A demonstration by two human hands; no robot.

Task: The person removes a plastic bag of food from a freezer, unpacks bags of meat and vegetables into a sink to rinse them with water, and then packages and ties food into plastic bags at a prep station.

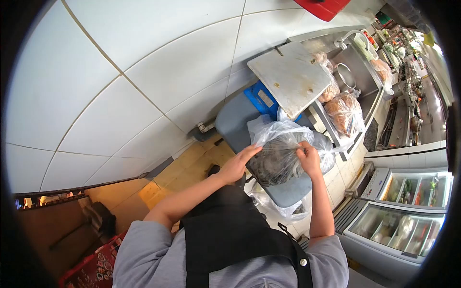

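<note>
A clear plastic bag [281,156] lies on the grey table [283,194] in front of me, with a dark greyish mass inside that I cannot make out. My left hand [238,165] pinches the bag's film at its left side. At the right, my right hand [308,157] grips gathered film, which is pulled into folds between the two hands. More loose clear plastic [324,144] spreads just beyond my right hand.
Past the bag, a worn white cutting board [293,79] leans over a blue object [261,97]. Beside it a metal sink [372,89] holds bagged brownish food [345,114] and a strainer [345,76]. A glass-topped fridge [396,228] stands right; a tiled wall [182,62] runs left.
</note>
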